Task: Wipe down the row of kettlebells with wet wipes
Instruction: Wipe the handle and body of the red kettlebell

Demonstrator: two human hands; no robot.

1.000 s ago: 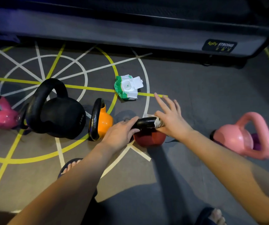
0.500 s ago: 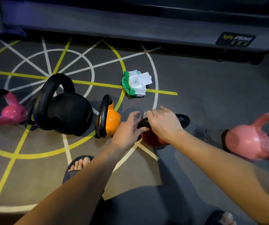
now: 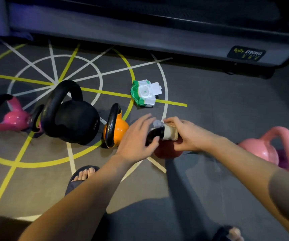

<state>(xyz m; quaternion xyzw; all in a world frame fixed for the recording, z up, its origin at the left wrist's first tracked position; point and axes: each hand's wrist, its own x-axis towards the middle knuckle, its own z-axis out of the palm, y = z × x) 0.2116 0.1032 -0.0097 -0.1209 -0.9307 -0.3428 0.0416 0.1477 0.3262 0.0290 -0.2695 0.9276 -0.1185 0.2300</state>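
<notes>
A black label point(image 3: 246, 53) on the grey machine base point(image 3: 140, 37) reads "BODY STRONG", with "BODY" in yellow-green and "STRONG" in white. The line beneath it is too small to read. The black kettlebell point(image 3: 75, 120) bears a pale, blurred weight mark that looks like "2KG". The print on the wipes pack point(image 3: 144, 94) is illegible.

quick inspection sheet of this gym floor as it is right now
surface: grey floor, yellow and white lines
job's things: wet wipe wrapped round red kettlebell handle; black kettlebell, orange kettlebell, magenta kettlebell, pink kettlebell alongside; wipes pack behind, lid open
clutter: nothing seen
hands: left hand, fingers spread, at the handle; right hand grips the wet wipe
cables: nothing seen
surroundings: machine base, Body Strong label; foot in a sandal
</notes>
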